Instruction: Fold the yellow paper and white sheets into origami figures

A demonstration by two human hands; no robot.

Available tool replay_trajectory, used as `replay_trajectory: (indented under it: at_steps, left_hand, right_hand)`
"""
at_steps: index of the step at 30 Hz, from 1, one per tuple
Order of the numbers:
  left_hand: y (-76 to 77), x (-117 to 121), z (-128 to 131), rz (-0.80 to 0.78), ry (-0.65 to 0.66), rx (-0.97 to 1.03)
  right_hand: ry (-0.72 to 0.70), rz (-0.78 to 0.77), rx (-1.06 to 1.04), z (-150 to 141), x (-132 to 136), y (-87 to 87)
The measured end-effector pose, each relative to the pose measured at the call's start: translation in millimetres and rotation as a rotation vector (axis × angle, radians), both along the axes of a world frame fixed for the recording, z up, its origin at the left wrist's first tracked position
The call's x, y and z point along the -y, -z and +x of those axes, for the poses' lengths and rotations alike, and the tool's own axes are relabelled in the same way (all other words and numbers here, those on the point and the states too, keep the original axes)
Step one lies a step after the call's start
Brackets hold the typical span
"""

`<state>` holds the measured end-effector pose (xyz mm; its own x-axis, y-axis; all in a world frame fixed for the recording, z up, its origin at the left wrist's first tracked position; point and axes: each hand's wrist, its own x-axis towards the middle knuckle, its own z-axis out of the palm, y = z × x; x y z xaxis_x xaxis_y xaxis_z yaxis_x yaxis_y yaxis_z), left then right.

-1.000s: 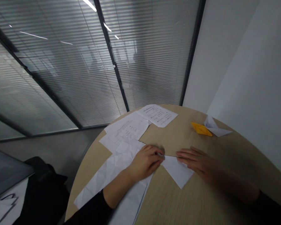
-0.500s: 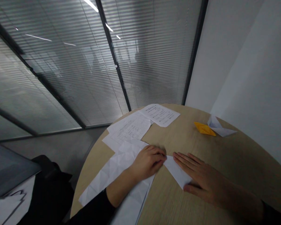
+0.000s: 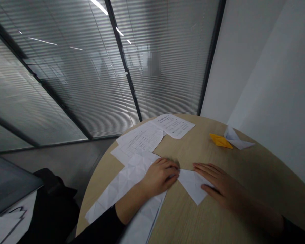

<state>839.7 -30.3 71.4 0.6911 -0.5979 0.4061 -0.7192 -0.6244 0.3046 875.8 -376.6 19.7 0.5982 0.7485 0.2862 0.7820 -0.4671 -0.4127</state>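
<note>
- left grip (image 3: 160,178): fingers curl down on the creased white paper sheet (image 3: 124,184), seemingly weighting it against the wood; whether they pinch it, i cannot tell.
- right grip (image 3: 218,183): released, fingers spread flat, tips on the pointed white paper flap (image 3: 193,185), apparently to stop it sliding.
- the sheet lies at 6 o'clock on the round wooden worktop (image 3: 190,150), running over its near rim.
- printed pages (image 3: 152,135) sit at 11 o'clock; folded orange paper (image 3: 220,140) and folded white paper (image 3: 237,140) at 1 o'clock.
- bare wood leaves room at 12 and 4 o'clock.
</note>
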Motion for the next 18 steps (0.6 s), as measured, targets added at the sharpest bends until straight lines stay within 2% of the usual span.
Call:
replay_trajectory:
  at_steps: [4,8,13,18]
  left_hand:
    - [-2.3,4,0,0.03,-0.006,-0.021]
    - [-11.4,12,-1,0.087,-0.023,-0.057]
    - [-25.2,27,6,0.143,-0.056,-0.071]
    - [-24.7,37,19,0.146,-0.096,0.011]
  right_hand:
    - [0.047,0.127,-0.026,1,-9,-2.9]
    - [0.044,0.228,-0.072,8,-17,-8.2]
    - [0.032,0.241,-0.076,26,-25,-21.2]
    - [0.112,0.283,-0.047,37,-27,-32.5]
